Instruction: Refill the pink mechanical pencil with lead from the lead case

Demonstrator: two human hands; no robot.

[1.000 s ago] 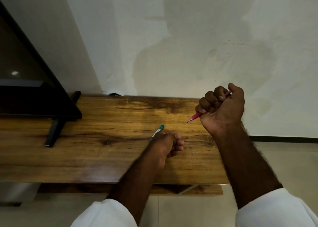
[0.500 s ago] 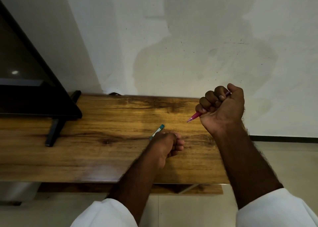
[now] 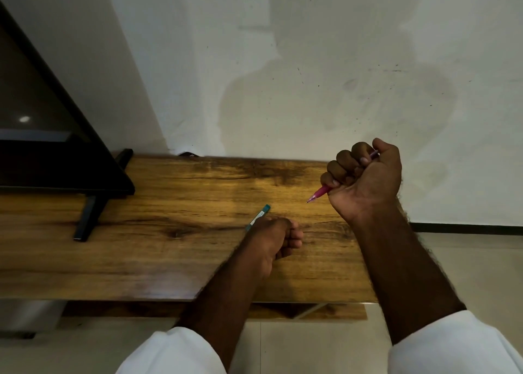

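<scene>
My right hand (image 3: pixel 366 179) is closed in a fist around the pink mechanical pencil (image 3: pixel 319 194), held above the right end of the wooden table (image 3: pixel 158 249). The pencil's tip points down and left; its top end pokes out by my thumb. My left hand (image 3: pixel 273 239) rests on the table with its fingers curled around the lower end of a slim teal lead case (image 3: pixel 259 216), whose upper end sticks out toward the back left.
A black screen (image 3: pixel 42 135) on a black stand (image 3: pixel 90 212) fills the table's left end. A white wall rises right behind the table. Pale floor tiles lie beyond the table's right edge and in front of it.
</scene>
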